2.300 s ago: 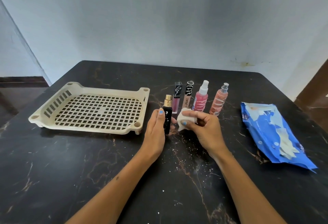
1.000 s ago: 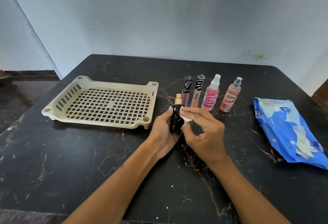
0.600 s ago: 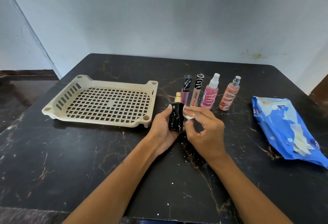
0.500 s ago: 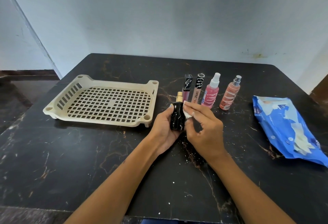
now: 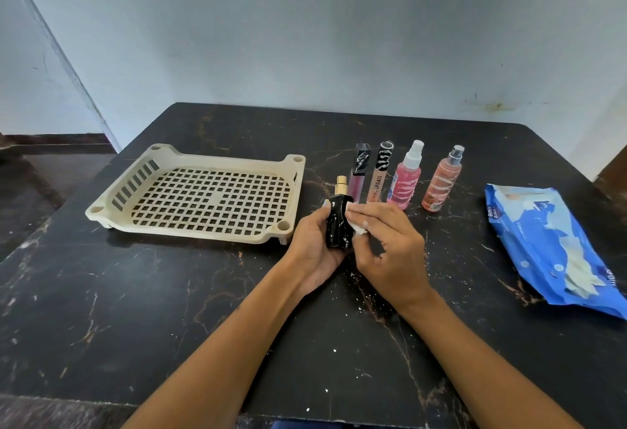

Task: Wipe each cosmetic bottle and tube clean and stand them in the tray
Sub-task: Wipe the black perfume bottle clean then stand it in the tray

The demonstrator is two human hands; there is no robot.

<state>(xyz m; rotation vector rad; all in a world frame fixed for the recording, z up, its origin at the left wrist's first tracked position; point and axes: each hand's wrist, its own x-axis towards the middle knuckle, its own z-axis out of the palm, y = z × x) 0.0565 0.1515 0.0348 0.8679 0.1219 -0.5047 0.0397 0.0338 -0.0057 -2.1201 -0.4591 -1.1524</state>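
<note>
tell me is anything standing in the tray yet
No, the tray holds nothing; the black bottle is in the left hand.

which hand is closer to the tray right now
Left. The left hand, holding the black bottle, sits just off the tray's near right corner; the right hand is beyond the bottle.

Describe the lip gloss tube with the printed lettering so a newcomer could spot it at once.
Start at the cream tray on the black table; right of it stands a row of four cosmetics. The lip gloss tube is second from the left, peach-bodied, zebra-capped, and the only one reading LIPGLOSS.
</note>
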